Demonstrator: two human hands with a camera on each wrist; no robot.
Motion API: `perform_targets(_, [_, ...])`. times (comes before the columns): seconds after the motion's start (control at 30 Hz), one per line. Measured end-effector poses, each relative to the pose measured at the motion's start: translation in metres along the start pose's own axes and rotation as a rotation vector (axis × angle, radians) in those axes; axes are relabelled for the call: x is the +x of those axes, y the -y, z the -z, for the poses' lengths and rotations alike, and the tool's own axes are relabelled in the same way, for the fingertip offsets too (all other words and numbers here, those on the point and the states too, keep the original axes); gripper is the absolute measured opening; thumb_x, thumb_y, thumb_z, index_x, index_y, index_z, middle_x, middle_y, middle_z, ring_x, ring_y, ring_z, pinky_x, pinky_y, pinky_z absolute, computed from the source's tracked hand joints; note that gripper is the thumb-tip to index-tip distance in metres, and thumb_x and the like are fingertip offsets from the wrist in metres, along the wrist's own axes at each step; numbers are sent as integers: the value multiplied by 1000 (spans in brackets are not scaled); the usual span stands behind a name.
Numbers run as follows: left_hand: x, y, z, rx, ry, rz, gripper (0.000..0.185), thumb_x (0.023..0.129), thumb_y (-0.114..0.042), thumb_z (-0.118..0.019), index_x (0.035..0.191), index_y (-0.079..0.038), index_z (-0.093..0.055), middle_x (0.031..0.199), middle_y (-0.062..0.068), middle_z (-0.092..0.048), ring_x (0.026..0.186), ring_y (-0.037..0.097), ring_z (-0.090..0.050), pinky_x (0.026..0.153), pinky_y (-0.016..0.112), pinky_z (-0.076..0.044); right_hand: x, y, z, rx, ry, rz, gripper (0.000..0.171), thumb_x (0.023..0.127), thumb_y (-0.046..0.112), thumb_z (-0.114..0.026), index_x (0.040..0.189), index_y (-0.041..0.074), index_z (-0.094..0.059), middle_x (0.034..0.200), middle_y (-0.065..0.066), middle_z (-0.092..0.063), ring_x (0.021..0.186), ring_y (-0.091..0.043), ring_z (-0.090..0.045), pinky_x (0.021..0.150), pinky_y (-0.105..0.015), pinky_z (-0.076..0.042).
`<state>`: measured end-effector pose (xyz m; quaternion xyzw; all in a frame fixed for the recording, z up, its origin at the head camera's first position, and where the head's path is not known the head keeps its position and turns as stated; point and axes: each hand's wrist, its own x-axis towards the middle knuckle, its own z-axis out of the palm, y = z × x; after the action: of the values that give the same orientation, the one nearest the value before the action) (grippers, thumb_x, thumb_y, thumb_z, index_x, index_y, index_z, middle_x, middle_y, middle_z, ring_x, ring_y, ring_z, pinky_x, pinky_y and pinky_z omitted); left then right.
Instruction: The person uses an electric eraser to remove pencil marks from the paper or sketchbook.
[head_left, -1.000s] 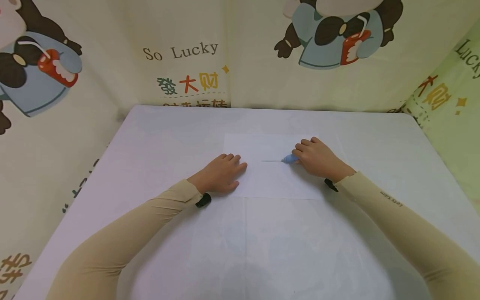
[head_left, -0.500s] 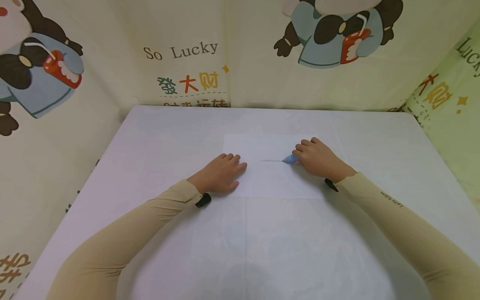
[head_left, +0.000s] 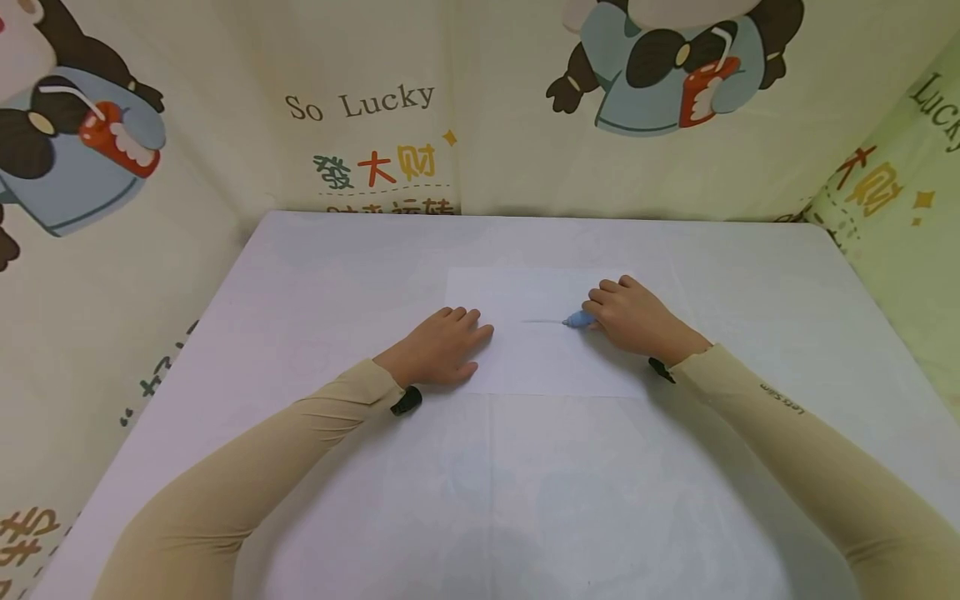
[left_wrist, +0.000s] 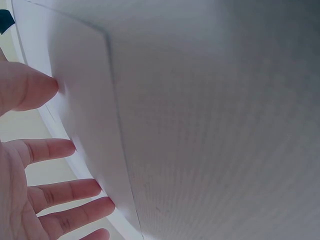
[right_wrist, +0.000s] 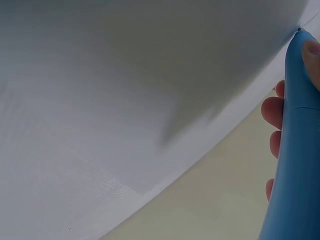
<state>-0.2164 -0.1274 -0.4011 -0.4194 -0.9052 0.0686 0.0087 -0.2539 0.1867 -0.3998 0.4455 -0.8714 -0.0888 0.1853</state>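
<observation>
Barely moved: right grip (head_left: 637,317) holding one pen (right_wrist: 300,150).

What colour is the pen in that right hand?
The pen is blue, seen best in the right wrist view.

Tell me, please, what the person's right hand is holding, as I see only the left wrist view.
Observer: The right hand grips a thick blue pen.
Operator: Thank you; could you say whether the white sheet has anything drawn on it?
Observer: Yes, the head view shows a thin line running between the two hands.
Operator: And where would you say the pen's tip is?
Observer: It is at the right-hand end of that line, as seen in the head view.
</observation>
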Motion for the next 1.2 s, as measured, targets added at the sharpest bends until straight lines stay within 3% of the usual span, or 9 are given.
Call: perform_targets(1.2, [1, 3, -1, 7, -12, -9, 43, 87, -33, -56, 123, -10, -50, 114, 11, -55, 99, 26, -56, 90, 40, -46, 1, 0, 0, 12, 6, 0, 25, 76, 20, -76, 91, 3, -65, 83, -9, -63, 80, -25, -56, 69, -36, -41])
